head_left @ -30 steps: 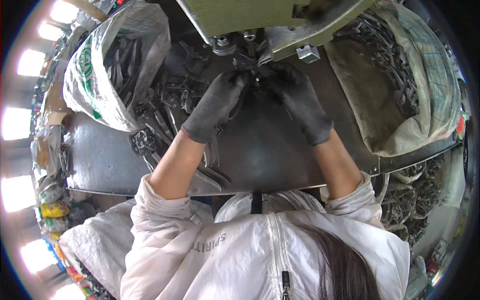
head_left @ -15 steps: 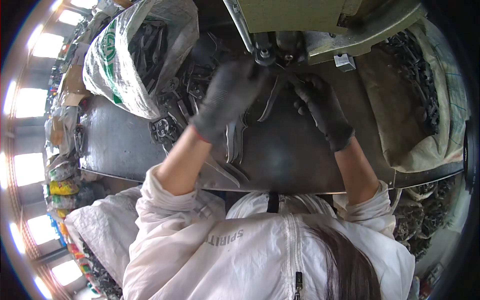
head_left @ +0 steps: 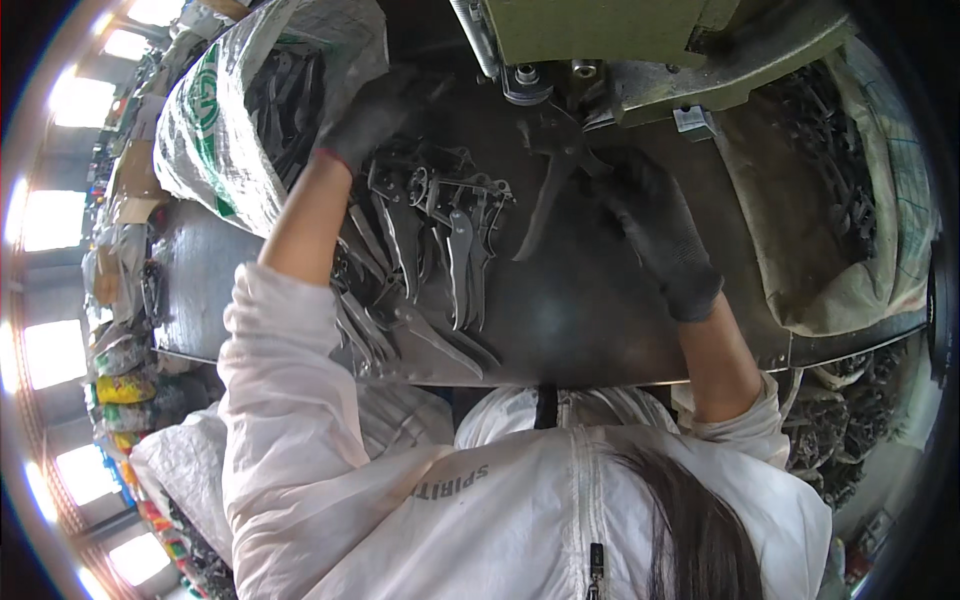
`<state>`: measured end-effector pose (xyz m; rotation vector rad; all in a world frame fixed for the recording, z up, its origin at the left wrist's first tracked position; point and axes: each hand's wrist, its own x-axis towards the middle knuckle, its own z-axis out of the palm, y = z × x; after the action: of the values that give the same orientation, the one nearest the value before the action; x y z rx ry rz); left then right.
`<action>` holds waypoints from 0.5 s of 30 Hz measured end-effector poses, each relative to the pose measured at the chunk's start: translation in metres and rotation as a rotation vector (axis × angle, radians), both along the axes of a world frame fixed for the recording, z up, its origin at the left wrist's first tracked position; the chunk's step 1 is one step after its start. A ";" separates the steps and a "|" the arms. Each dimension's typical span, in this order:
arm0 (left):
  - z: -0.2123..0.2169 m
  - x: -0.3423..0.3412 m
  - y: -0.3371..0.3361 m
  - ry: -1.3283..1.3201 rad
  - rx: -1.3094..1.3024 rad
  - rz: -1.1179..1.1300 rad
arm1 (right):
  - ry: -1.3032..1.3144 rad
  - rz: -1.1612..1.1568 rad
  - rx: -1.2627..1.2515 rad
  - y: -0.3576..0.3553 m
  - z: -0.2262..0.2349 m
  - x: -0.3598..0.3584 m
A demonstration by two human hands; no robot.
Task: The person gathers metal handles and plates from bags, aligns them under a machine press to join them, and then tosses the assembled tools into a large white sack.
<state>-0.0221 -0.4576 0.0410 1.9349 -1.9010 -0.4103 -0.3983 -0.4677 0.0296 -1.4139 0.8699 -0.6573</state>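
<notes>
My right hand (head_left: 655, 225), in a dark grey glove, is closed on a dark metal plier part (head_left: 548, 195) with a long curved handle. Its upper end lies just below the round metal tooling (head_left: 527, 85) of a green machine; whether they touch is hidden. My left hand (head_left: 380, 115), gloved the same way, is up by the mouth of a white woven sack (head_left: 225, 130). Its fingers are blurred against the dark background, so what they hold, if anything, does not show. Below it, several grey plier parts (head_left: 460, 260) lie heaped on the metal table (head_left: 590, 320).
The green machine body (head_left: 600, 30) overhangs the far side of the table. A beige sack (head_left: 800, 290) full of dark metal parts stands at the right. The white sack at the left also holds metal parts. A small light-coloured block (head_left: 692, 122) sits beside the machine.
My left hand has moved left from beside the tooling to the white sack, uncovering the heap. My right hand has shifted slightly nearer me, still holding the plier part.
</notes>
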 end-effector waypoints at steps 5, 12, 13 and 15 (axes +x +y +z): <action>0.014 0.038 0.017 0.171 0.301 0.423 | 0.081 -0.083 0.147 -0.006 -0.008 -0.019; -0.025 0.158 0.059 -0.726 -0.114 0.140 | 0.073 0.039 0.198 -0.009 -0.010 -0.005; -0.026 0.153 0.051 -0.668 0.029 0.211 | 0.069 0.034 0.190 -0.010 -0.014 -0.005; -0.026 0.147 0.045 -0.606 0.164 0.285 | 0.066 0.032 0.173 -0.010 -0.014 -0.003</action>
<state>0.1250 -0.4127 0.0150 2.6142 -1.9145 0.1307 -0.4018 -0.4773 0.0158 -1.2964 0.9313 -0.5010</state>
